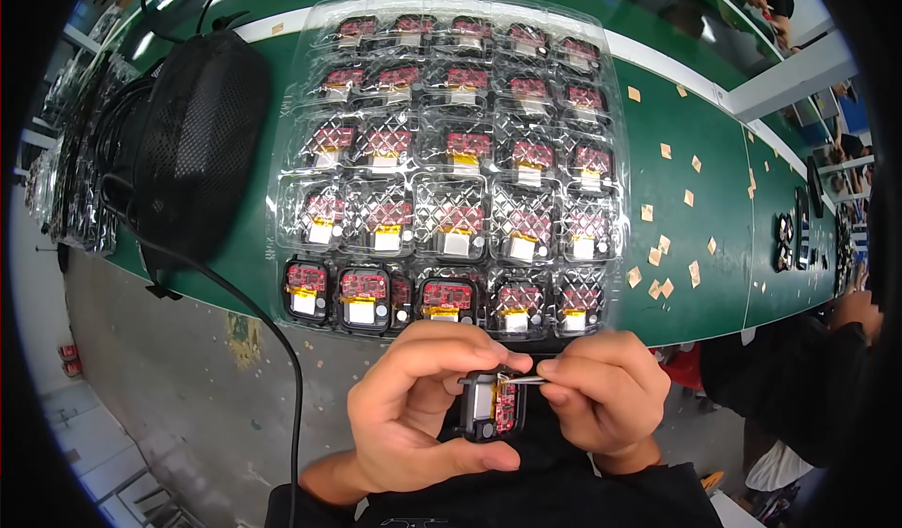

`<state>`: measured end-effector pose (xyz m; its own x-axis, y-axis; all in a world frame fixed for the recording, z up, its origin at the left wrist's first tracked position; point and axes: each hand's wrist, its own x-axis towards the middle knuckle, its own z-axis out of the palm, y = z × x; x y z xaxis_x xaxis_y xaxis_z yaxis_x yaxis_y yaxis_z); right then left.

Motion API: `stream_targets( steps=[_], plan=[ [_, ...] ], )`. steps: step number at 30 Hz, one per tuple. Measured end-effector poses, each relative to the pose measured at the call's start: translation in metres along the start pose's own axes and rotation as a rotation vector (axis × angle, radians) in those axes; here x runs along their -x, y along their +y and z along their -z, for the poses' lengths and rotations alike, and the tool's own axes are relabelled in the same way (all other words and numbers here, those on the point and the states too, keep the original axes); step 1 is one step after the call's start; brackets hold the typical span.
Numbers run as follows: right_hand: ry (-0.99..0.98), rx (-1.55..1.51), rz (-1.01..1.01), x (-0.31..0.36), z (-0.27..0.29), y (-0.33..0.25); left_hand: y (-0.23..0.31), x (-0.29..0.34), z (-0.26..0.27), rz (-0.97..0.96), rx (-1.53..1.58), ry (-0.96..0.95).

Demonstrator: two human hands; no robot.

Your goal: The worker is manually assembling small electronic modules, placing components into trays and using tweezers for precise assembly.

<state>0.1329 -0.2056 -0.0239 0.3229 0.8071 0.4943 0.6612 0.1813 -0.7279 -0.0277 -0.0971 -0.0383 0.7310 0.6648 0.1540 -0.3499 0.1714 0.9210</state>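
Note:
My left hand (399,411) grips a small black device housing (468,431) by its edges, turned on its side in front of my body. Inside the housing are a red circuit board (508,415), a silver battery pack (483,401) and a strip of yellow tape. Between the thumb and fingers of my right hand (606,392) are thin metal tweezers (528,380), their tips at the upper part of the board. Just beyond my hands, a clear plastic tray (615,218) holds several rows of similar housings.
The tray lies on a green tabletop (700,284) scattered with small tan paper squares (694,274). A black mesh bag (202,143) stands at the left. A black cable (297,387) hangs down past my left arm. Another person's dark sleeve (799,378) shows at the right.

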Motion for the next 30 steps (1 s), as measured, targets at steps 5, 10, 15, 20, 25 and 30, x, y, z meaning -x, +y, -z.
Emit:
stream_targets(
  steps=[5,10,15,20,25,30],
  plan=[
    [0.009,0.112,0.069,0.001,-0.001,0.001,0.000,-0.001,-0.002,-0.006,-0.028,0.029],
    [0.017,0.187,0.112,0.006,-0.003,0.000,0.002,0.002,-0.004,0.031,-0.028,0.050],
    [0.023,0.224,0.125,0.008,-0.003,-0.001,0.001,0.003,-0.005,0.030,0.028,0.060],
    [0.061,0.213,0.122,0.009,-0.005,-0.001,-0.002,0.006,-0.010,0.036,0.086,0.083],
    [0.055,0.224,0.129,0.009,-0.006,0.000,0.004,0.005,-0.006,0.093,0.079,0.069],
    [0.032,0.234,0.117,0.009,-0.005,-0.001,0.006,0.004,-0.006,0.093,0.090,0.085]
  ],
)
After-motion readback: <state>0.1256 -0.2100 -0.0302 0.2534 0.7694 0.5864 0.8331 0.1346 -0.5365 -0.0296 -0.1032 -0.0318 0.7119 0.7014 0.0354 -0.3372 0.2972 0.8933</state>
